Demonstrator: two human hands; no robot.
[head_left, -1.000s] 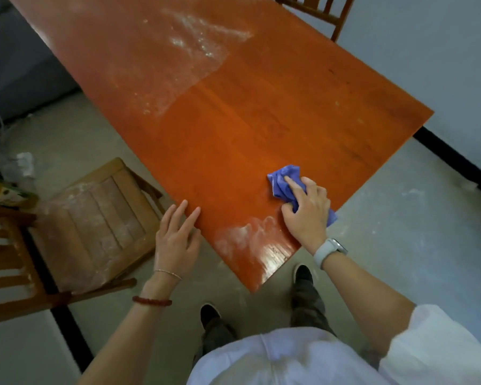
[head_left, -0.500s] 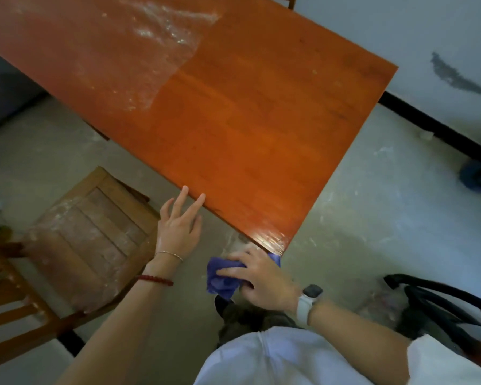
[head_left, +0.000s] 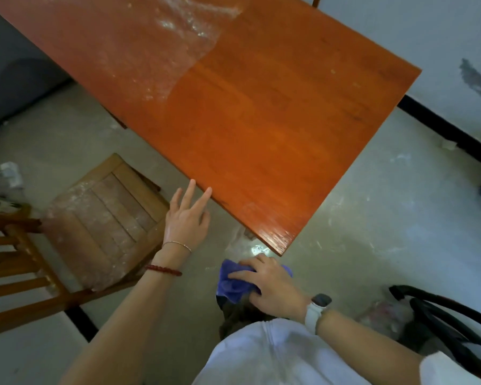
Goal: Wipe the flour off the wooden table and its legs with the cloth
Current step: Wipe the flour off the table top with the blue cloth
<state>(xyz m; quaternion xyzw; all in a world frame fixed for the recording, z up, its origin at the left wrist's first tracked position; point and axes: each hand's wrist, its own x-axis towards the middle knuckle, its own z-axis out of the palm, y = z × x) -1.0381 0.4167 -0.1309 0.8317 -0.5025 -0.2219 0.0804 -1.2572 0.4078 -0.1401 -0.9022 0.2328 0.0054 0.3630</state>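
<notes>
- The wooden table (head_left: 261, 129) fills the upper middle of the view, its orange top running from far left down to a near corner just above the hands.
- A dusty white film of flour (head_left: 161, 51) covers the far left part of the tabletop; the near right part looks clean and glossy, with a sharp edge between the two.
- The floor (head_left: 358, 232) is pale and streaked with white smears, most of them near the table's near corner.
- A wooden chair (head_left: 100, 218) stands on the left, beside the table's long edge, its slatted seat dusted white as well.
- A black curved frame (head_left: 442, 315) sits at the near right, well apart from the table; what it belongs to is unclear.
- The left hand (head_left: 186, 220) is open with fingers spread, its fingertips right at the near edge of the table.
- The right hand (head_left: 272, 284) is below the table's near corner, off the tabletop, fingers curled and gripping the cloth.
- The cloth (head_left: 233, 284) is blue-purple and bunched up, sticking out to the left of that hand.
- A white watch (head_left: 317, 309) sits on the right wrist.
- A red bead bracelet (head_left: 164, 270) and a thin bangle (head_left: 178, 243) circle the left wrist.
</notes>
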